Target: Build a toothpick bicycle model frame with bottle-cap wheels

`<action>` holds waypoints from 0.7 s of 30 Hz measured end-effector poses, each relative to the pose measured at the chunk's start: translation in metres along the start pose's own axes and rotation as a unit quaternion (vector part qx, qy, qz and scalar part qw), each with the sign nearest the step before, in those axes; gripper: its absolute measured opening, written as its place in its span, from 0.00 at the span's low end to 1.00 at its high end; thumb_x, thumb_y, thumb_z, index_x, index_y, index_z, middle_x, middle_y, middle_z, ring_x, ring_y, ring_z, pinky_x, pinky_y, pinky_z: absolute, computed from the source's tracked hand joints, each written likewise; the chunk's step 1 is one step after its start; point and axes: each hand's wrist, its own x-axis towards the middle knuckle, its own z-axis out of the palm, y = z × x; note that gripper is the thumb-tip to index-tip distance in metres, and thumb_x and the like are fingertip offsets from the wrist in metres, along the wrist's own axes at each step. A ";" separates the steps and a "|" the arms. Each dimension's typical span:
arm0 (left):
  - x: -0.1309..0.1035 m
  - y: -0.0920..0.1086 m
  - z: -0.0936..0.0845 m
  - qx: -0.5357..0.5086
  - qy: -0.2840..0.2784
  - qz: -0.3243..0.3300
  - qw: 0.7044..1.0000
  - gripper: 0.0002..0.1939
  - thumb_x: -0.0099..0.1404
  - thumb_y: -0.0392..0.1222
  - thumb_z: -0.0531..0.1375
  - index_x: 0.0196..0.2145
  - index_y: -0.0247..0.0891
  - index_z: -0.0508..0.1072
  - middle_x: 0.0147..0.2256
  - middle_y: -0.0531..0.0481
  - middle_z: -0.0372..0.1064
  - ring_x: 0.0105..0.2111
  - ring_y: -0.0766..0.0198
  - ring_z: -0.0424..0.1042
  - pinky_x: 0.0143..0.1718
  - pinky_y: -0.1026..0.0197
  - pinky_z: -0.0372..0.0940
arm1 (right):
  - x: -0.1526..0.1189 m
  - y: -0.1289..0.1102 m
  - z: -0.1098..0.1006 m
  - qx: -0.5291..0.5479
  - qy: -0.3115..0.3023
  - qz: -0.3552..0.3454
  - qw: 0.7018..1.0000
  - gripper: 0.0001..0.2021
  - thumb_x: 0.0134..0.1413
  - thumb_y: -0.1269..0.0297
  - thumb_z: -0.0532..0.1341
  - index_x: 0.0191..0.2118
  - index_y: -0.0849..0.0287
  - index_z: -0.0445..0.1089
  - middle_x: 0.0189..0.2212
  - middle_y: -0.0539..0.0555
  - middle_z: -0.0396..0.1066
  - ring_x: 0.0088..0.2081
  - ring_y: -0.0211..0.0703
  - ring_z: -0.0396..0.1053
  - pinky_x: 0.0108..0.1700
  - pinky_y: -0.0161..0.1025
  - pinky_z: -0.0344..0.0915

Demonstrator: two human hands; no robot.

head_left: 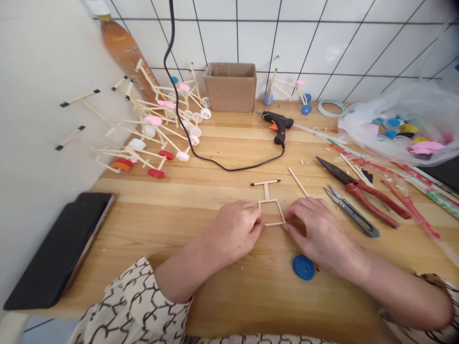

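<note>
A small stick frame lies on the wooden table, a square of thin sticks with a T-shaped handle pointing away from me. The handle's crossbar has dark ends. My left hand pinches the square's near left corner between thumb and fingers. At the near right corner, my right hand pinches the frame with thumb and forefinger. A blue bottle cap sits on the table just below my right hand. One loose stick lies beyond the right hand's fingers.
At the left stand several stick models with cap wheels, near a phone. A glue gun with its cord, a cardboard box and a tape roll are behind. Pliers, thread snips and a bag of caps lie right.
</note>
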 end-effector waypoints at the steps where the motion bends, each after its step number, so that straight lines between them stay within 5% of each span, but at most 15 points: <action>1: 0.000 0.000 -0.001 -0.001 -0.002 -0.001 1.000 0.07 0.58 0.34 0.59 0.23 0.36 0.69 0.25 0.52 0.69 0.27 0.64 0.67 0.31 0.62 0.59 | 0.000 0.000 0.000 0.001 0.000 0.000 1.000 0.03 0.51 0.71 0.60 0.29 0.60 0.65 0.28 0.53 0.67 0.34 0.46 0.63 0.39 0.44 0.58; 21: 0.001 -0.006 -0.013 -0.051 0.022 -0.047 0.997 0.08 0.59 0.32 0.55 0.26 0.37 0.73 0.26 0.51 0.72 0.26 0.65 0.69 0.29 0.64 0.60 | -0.001 0.012 -0.017 0.027 0.019 -0.036 0.999 0.08 0.56 0.73 0.53 0.30 0.60 0.67 0.29 0.55 0.68 0.32 0.44 0.65 0.36 0.42 0.61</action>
